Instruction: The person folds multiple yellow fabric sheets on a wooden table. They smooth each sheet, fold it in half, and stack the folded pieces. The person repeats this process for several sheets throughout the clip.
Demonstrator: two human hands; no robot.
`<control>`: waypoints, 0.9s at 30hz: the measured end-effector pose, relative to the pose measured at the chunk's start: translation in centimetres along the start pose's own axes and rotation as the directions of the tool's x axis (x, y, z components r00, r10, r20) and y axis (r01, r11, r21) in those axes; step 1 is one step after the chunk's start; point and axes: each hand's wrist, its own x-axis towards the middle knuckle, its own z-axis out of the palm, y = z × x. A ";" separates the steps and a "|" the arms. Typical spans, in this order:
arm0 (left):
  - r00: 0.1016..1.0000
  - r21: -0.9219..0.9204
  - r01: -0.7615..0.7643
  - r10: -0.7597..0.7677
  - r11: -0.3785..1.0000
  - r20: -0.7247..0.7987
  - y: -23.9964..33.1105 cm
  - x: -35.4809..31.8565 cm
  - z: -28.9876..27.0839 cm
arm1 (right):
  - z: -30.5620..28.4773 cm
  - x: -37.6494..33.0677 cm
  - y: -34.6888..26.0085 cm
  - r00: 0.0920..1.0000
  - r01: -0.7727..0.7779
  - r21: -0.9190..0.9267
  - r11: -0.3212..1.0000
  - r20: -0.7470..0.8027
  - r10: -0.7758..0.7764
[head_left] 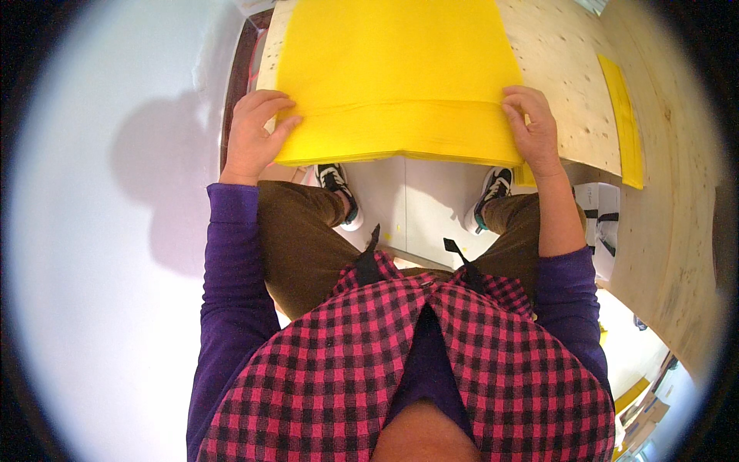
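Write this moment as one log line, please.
left hand: grips yellow sheet stack near corner | right hand: grips opposite corner | stack on plywood table

One view only, from a camera worn on the person's head, looking steeply down the front of the body. It sits close above the checked shirt (400,362), which fills the lower picture. Farther off, at the top, lies the wooden table (566,69); shoes (336,183) and floor show below. Fisheye bends the rim.
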 end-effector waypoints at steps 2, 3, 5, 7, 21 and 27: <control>1.000 0.002 0.000 0.000 1.000 0.000 -0.1 0.0 0.1 | 0.1 -0.1 0.0 1.000 -0.005 0.009 1.000 -0.002 0.005; 1.000 0.005 -0.006 0.006 1.000 0.002 -0.1 0.0 0.1 | 0.1 -0.1 0.0 1.000 -0.007 0.019 1.000 -0.009 0.007; 1.000 0.007 -0.015 0.015 1.000 0.006 -0.2 0.1 0.1 | 0.2 -0.2 0.0 1.000 -0.001 0.018 1.000 -0.011 0.002; 1.000 -0.002 -0.030 0.030 1.000 0.007 -0.2 0.1 0.1 | 0.2 -0.2 0.1 1.000 0.012 -0.012 1.000 -0.004 -0.012; 0.995 0.019 -0.098 0.098 0.995 0.013 -0.2 0.6 0.1 | -0.5 -0.2 0.1 0.999 0.032 0.009 0.999 0.036 -0.032; 1.000 -0.065 -0.022 0.022 0.998 -0.010 -0.6 0.3 0.3 | -0.4 -0.1 0.1 0.997 0.058 -0.016 0.998 0.043 -0.057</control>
